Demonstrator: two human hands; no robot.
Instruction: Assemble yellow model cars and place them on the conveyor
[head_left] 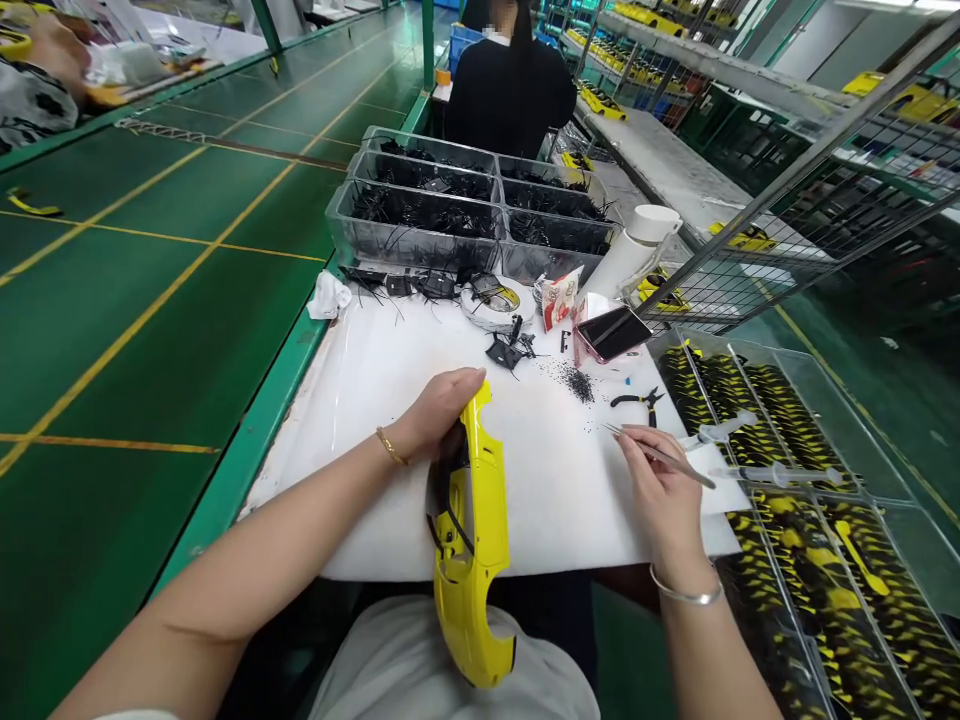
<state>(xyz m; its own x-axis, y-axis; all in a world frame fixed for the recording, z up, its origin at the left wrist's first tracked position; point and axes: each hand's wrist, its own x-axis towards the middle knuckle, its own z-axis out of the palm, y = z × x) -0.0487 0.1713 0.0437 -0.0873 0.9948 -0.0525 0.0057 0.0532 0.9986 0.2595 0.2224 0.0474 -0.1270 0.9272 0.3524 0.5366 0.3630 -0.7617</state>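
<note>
My left hand (442, 408) is closed around the upper end of a yellow toy car body (489, 500), tilted on its side over the table's front edge. Dark window parts show on its left side. In my right hand (664, 490) a pair of metal tweezers (675, 463) is pinched, tips pointing left above the white table (555, 510). Beyond the tips lies a scattered pile of tiny black pieces (579, 384). Black-handled cutting pliers (643, 400) rest just past my right hand. Whether the tweezers hold anything is too small to tell.
Clear bins (416, 240) of black parts stand at the back. A white bottle (634, 250), a phone (613, 333) and a tape roll (495, 300) sit before them. Trays of yellow-black parts (810, 440) fill the right, with syringes (780, 474) across them. A person (510, 90) sits ahead.
</note>
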